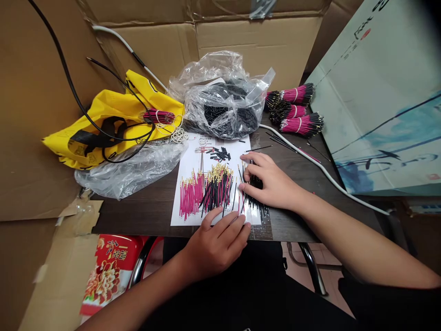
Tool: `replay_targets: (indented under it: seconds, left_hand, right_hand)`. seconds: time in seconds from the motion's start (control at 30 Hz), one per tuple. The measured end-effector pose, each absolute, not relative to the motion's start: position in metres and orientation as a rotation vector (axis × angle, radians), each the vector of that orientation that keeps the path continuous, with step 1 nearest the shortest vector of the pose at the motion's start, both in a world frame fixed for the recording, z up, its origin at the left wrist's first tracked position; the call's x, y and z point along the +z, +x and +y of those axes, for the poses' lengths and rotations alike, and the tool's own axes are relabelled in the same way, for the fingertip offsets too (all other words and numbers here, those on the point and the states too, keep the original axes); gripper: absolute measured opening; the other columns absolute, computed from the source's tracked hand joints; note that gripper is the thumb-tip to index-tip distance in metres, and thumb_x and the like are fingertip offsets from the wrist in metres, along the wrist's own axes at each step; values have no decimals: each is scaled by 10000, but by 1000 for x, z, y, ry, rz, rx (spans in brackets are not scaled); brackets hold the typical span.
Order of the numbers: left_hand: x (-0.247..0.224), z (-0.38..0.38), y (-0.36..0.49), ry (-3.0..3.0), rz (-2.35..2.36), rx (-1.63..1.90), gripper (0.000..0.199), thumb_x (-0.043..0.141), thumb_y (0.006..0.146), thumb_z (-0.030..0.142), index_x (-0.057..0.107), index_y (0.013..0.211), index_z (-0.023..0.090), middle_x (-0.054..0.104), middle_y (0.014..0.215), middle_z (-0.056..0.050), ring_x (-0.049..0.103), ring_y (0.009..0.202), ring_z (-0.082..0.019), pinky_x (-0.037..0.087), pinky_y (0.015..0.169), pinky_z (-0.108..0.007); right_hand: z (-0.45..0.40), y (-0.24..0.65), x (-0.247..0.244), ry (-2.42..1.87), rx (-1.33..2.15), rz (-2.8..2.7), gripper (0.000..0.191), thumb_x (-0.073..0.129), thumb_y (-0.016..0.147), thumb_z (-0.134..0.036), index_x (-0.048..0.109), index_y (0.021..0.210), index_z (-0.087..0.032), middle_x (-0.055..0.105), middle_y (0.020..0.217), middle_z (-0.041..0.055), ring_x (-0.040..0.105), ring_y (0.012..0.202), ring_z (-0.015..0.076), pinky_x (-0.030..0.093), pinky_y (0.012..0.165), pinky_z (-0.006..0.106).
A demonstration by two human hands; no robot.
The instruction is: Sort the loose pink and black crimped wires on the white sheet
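- Clock directions start from the middle of the sheet of paper (189, 156), with twelve at the cardboard wall (262, 50).
- The wires lie on the sheet in three groups: pink wires (189, 196) at nine, a mixed black-and-pink pile (218, 188) at the centre, dark wires (260, 207) at three, partly under the right hand.
- The right hand (275, 184) reaches in from three, thumb and forefinger curled toward each other; I cannot tell whether they pinch a wire.
- The left hand (218, 243) lies at six over the sheet's front edge, fingers bent and a little apart; whether they grip anything is hidden.
- The work looks like sorting or sleeving single wires, so lift one at a time; these thin pieces will probably cling and cross.
- Grip by the coloured length rather than the gold tip, which could bend.
- Keep gold tips toward twelve, as most of them point now, so each group stays easy to square up.
- The short black tubes (223, 154) at twelve look light enough to roll; pick them singly, and keep the right wrist from sweeping them.
- Leave a gap between neighbouring groups, since the central pile sits very near the pink one.
- Mind the white cable (323, 169) at two, above the right forearm.
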State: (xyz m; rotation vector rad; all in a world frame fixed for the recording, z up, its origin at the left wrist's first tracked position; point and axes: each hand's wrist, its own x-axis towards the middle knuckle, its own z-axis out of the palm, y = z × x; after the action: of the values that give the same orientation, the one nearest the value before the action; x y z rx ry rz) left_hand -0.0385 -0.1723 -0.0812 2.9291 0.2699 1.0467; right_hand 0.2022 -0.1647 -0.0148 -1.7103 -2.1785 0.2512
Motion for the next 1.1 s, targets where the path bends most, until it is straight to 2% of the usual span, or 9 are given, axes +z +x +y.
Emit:
replay_targets:
  seconds: [0.1, 0.27, 0.4, 0.6, 0.8, 0.97, 1.1]
  left_hand:
    - [-80, -172, -39, 2910, 304, 1066, 315, 644, 908, 262, 676, 1202, 156, 730, 1175, -66, 631, 1181, -221, 334, 1144, -475]
    - [-80, -173, -38, 2924, 378, 1050, 326, 640, 914, 286, 681, 1203, 140, 734, 1183, -66, 633, 1165, -229, 321, 1136, -498]
    - [-82, -172, -39, 2934, 316, 1093, 332, 652, 915, 287, 680, 1206, 131, 734, 1191, -67, 635, 1162, -211, 353, 1121, -480]
    - [-89, -170, -41, 2943, 222, 1135, 315, 670, 921, 267, 675, 1213, 149, 735, 1190, -46, 623, 1199, -193, 409, 1112, -428]
    - [-92, -166, -46, 2889, 32, 1119, 335, 680, 886, 171, 677, 1209, 80, 732, 1185, -86, 635, 1205, -233, 494, 1094, -394]
    - [-93, -161, -49, 2837, -199, 1183, 294, 599, 905, 119, 691, 1172, 38, 732, 1168, -131, 681, 1133, -248, 567, 1030, -395]
    - [-83, -154, -53, 2889, -352, 1260, 281, 578, 910, 144, 716, 1128, 32, 744, 1136, -141, 706, 1094, -255, 601, 988, -362]
  right_hand:
    - [-164, 205, -16, -1695, 254, -2210, 210, 694, 862, -376, 561, 886, -215, 506, 1408, 111, 401, 1374, 319, 385, 1124, 547]
    - [-164, 210, -16, -1681, 274, -2249, 302, 698, 877, -389, 604, 1121, -238, 468, 1445, 111, 385, 1390, 295, 371, 1146, 537]
    - [-165, 210, -14, -1666, 259, -2284, 266, 693, 884, -395, 635, 1082, -228, 448, 1471, 112, 354, 1418, 291, 344, 1171, 524]
    - [-166, 207, -13, -1616, 267, -2359, 200, 705, 873, -392, 650, 968, -225, 447, 1478, 96, 326, 1453, 307, 262, 1204, 572]
    - [-165, 206, -14, -1509, 289, -2432, 197, 675, 899, -427, 678, 910, -231, 470, 1468, 76, 343, 1449, 301, 214, 1215, 592]
    - [-164, 208, -14, -1503, 336, -2418, 356, 711, 851, -513, 652, 1046, -221, 471, 1467, 129, 360, 1438, 314, 212, 1208, 617]
    - [-164, 207, -14, -1523, 303, -2414, 438, 642, 890, -565, 641, 1188, -245, 454, 1504, 123, 330, 1464, 326, 177, 1211, 642]
